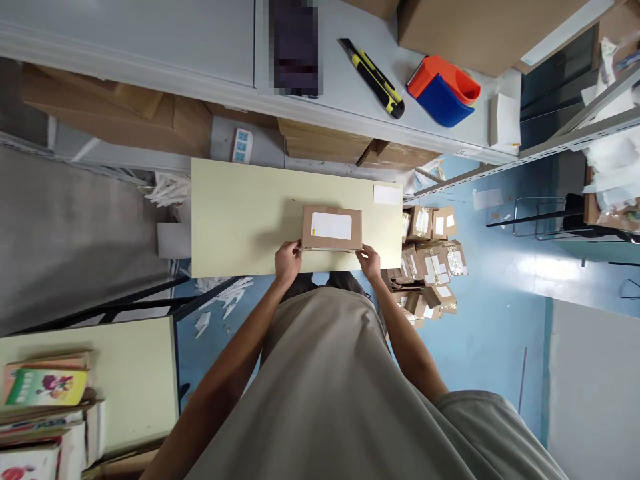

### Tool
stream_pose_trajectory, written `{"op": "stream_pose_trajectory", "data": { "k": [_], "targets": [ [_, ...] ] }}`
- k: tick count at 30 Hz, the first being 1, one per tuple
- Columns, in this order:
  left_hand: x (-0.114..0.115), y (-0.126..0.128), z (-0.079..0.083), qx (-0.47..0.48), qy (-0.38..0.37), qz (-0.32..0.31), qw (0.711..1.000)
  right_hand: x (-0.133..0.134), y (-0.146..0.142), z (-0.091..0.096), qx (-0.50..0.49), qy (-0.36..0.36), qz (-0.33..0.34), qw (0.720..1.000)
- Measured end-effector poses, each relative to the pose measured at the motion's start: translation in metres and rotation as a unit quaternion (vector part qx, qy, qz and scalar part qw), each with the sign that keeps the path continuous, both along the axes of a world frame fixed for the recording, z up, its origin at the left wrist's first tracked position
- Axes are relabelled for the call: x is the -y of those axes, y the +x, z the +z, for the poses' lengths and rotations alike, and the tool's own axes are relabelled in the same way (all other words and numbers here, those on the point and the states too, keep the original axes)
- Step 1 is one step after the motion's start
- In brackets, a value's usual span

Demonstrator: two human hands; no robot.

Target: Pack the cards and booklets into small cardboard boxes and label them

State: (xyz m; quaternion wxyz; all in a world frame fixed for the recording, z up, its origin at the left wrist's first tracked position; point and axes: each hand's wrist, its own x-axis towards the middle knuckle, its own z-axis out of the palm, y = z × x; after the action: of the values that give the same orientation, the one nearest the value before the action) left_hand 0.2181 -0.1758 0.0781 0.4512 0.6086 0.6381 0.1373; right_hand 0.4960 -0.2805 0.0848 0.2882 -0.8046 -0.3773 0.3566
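A small brown cardboard box (307,230) rests on the pale yellow table, a white label (331,225) on its top. My left hand (289,262) grips the box's near left corner, fingers curled and thumb towards the cardboard. At the near right corner, my right hand (369,261) holds the box in the same way. Along the box's near side a thin edge shows between the hands; whether it is a flap or tape I cannot tell. A white slip of paper (387,195) lies at the table's far right corner.
Beyond the table (230,220), a grey shelf holds a yellow-black box cutter (373,78) and an orange-blue tape dispenser (444,91). Packed boxes (433,267) are heaped on the floor at right. Books (47,387) are stacked on another table at lower left.
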Motion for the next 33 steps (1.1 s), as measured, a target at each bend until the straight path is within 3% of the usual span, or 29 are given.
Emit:
{"op": "stream_pose_trajectory", "data": {
  "k": [8, 14, 18, 22, 24, 27, 33],
  "targets": [
    [0.002, 0.014, 0.005, -0.035, -0.034, 0.049, 0.998, -0.013, 0.028, -0.004, -0.056, -0.029, 0.046, 0.997],
    [-0.011, 0.035, 0.029, -0.077, 0.076, 0.118, 0.987, -0.02, 0.093, -0.015, -0.09, -0.012, 0.006, 0.996],
    [-0.024, 0.084, 0.048, -0.068, 0.155, 0.074, 0.983, -0.03, 0.14, -0.024, -0.097, 0.009, -0.028, 0.995],
    [-0.036, 0.155, 0.057, -0.031, 0.151, -0.024, 0.988, -0.05, 0.181, -0.035, -0.08, 0.024, -0.066, 0.994],
    [-0.041, 0.192, 0.054, 0.006, 0.126, -0.072, 0.989, -0.063, 0.2, -0.044, -0.064, 0.034, -0.084, 0.994],
    [-0.051, 0.241, 0.04, 0.039, 0.062, -0.09, 0.993, -0.083, 0.223, -0.06, -0.04, 0.041, -0.099, 0.993],
    [-0.084, 0.306, -0.015, -0.022, -0.003, -0.079, 0.997, -0.119, 0.246, -0.09, -0.028, 0.028, -0.101, 0.994]
  ]
}}
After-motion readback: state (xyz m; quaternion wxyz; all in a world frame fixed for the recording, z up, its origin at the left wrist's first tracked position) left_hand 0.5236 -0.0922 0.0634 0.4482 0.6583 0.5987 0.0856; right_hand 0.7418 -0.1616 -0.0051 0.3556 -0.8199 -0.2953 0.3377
